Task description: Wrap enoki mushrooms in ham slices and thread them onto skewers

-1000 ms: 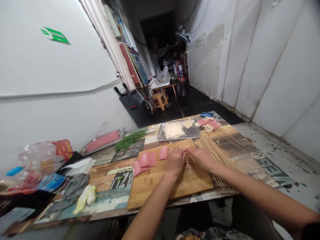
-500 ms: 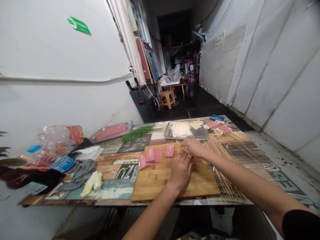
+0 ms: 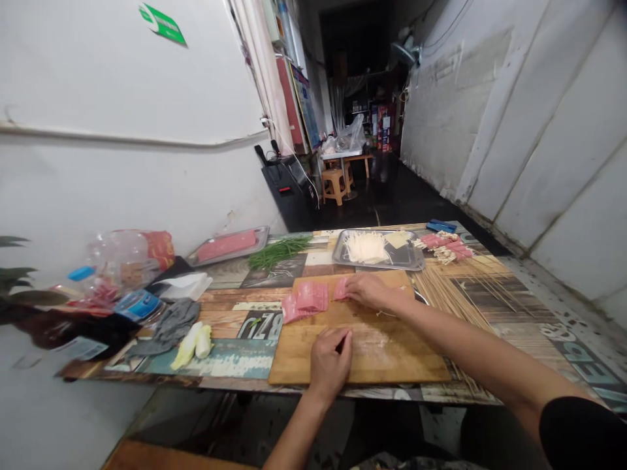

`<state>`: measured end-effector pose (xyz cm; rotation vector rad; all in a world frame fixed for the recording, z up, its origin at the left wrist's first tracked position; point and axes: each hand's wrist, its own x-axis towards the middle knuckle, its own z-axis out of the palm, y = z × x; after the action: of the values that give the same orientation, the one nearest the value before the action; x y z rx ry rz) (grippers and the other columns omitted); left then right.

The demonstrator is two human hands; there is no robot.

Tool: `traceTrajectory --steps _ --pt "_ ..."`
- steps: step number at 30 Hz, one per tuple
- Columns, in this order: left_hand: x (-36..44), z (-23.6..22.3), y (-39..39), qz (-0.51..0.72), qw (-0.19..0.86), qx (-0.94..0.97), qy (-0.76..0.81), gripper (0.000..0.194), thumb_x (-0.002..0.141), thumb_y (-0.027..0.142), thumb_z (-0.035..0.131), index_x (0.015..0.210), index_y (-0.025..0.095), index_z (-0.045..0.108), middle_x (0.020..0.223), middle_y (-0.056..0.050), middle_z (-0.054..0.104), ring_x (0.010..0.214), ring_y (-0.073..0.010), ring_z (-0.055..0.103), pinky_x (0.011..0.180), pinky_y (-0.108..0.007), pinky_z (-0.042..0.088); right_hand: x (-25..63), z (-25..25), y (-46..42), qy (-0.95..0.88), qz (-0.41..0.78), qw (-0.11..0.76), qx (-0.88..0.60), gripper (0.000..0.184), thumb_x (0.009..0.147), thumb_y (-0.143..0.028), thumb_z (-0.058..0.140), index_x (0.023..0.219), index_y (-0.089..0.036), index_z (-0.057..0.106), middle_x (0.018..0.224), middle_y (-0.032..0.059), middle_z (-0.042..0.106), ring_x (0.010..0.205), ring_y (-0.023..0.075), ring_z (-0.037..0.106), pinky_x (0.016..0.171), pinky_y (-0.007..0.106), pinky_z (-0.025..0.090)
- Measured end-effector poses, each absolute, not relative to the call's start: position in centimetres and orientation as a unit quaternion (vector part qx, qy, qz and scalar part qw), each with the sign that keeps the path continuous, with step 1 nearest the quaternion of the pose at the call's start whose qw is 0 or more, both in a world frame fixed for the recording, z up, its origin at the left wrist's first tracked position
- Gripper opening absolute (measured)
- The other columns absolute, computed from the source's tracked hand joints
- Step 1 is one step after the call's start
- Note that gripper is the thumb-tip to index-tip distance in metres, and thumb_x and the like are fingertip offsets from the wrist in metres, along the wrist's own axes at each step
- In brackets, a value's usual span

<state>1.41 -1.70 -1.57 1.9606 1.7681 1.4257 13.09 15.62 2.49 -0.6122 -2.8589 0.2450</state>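
Note:
My left hand [image 3: 330, 356] rests knuckles-up on the near part of the wooden cutting board [image 3: 392, 359]. Its fingers are curled under, and whatever they hold, if anything, is hidden. My right hand [image 3: 369, 292] reaches across to the board's far side, and its fingertips pinch the edge of a single pink meat slice [image 3: 340, 289]. To the left of that slice lies a small stack of pink meat slices [image 3: 304, 302]. A bundle of thin bamboo skewers [image 3: 453, 287] lies on the table just right of the board, beside my right forearm.
Behind the board stands a metal tray [image 3: 409, 263] with white enoki mushrooms and tofu sheets. Finished meat rolls [image 3: 445, 247] lie at the far right, green chives [image 3: 279, 251] and a second tray with meat [image 3: 228, 245] at the back left. Plastic bags, a cloth and cabbage pieces [image 3: 193, 344] crowd the left end.
My hands have come apart. The left drew back toward the near edge of the board, and the right moved forward and left onto the single meat slice. The view shifted left.

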Motion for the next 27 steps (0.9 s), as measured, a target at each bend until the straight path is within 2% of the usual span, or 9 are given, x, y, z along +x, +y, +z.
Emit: traceTrajectory --steps 3,5,7,10,15,23,27 --pt "1.1 -1.5 -1.3 0.453 0.052 0.662 0.595 0.021 0.090 0.021 0.050 0.095 0.018 0.070 0.086 -0.007 0.072 0.080 -0.0185 0.065 0.074 -0.034 0.055 12.7 2.7 15.3 -0.954 0.075 0.096 -0.272 0.025 0.090 -0.019 0.048 0.082 -0.011 0.070 0.088 0.0103 0.069 0.079 0.0152 0.058 0.072 0.023 0.035" --pt "0.7 -1.4 -0.3 0.403 0.025 0.699 0.590 0.027 0.091 0.020 0.046 0.110 0.016 0.065 0.105 -0.011 0.069 0.098 -0.0214 0.063 0.087 -0.038 0.052 12.5 2.7 15.3 -0.934 0.092 0.118 -0.323 0.025 0.090 -0.020 0.047 0.080 -0.011 0.069 0.086 0.0094 0.069 0.075 0.0142 0.056 0.068 0.022 0.033" --pt "0.2 -1.4 1.4 0.325 0.002 0.746 0.580 0.038 0.092 0.022 0.044 0.128 0.013 0.053 0.129 -0.015 0.058 0.123 -0.0254 0.051 0.102 -0.044 0.043 12.4 2.7 15.7 -0.914 0.122 0.140 -0.361 0.026 0.090 -0.021 0.046 0.078 -0.012 0.068 0.082 0.0076 0.069 0.070 0.0130 0.054 0.063 0.022 0.031" --pt "-0.2 -1.5 4.0 0.231 -0.011 0.767 0.598 0.049 0.092 0.031 0.047 0.136 0.010 0.043 0.141 -0.019 0.046 0.135 -0.0305 0.037 0.107 -0.050 0.036 12.3 2.7 16.4 -0.898 0.165 0.156 -0.378 0.026 0.088 -0.022 0.047 0.076 -0.012 0.067 0.076 0.0056 0.068 0.064 0.0116 0.051 0.059 0.022 0.029" --pt "0.4 -1.5 5.5 0.186 -0.019 0.759 0.623 0.049 0.091 0.034 0.049 0.132 0.008 0.047 0.139 -0.021 0.046 0.132 -0.0344 0.038 0.107 -0.051 0.034 12.0 2.5 17.4 -0.871 0.236 0.193 -0.386 0.018 0.080 -0.018 0.053 0.071 -0.012 0.068 0.072 0.0038 0.068 0.063 0.0111 0.051 0.059 0.020 0.031" --pt "0.8 -0.2 4.9 0.180 -0.011 0.771 0.611 0.040 0.091 0.030 0.050 0.126 0.013 0.051 0.123 -0.014 0.054 0.119 -0.0272 0.047 0.105 -0.042 0.036 12.1 4.9 21.5 -0.760 0.264 0.284 -0.522 0.031 0.081 -0.015 0.039 0.071 -0.008 0.067 0.068 0.0060 0.066 0.060 0.0119 0.054 0.054 0.020 0.034" --pt "-0.1 -0.1 3.9 0.227 -0.030 0.758 0.611 0.036 0.091 0.018 0.044 0.127 0.017 0.050 0.126 -0.011 0.056 0.120 -0.0239 0.048 0.106 -0.046 0.034 14.1 6.5 20.4 -0.755 0.246 0.338 -0.506 0.031 0.085 -0.022 0.041 0.072 -0.011 0.067 0.069 0.0041 0.066 0.064 0.0127 0.057 0.058 0.021 0.039"
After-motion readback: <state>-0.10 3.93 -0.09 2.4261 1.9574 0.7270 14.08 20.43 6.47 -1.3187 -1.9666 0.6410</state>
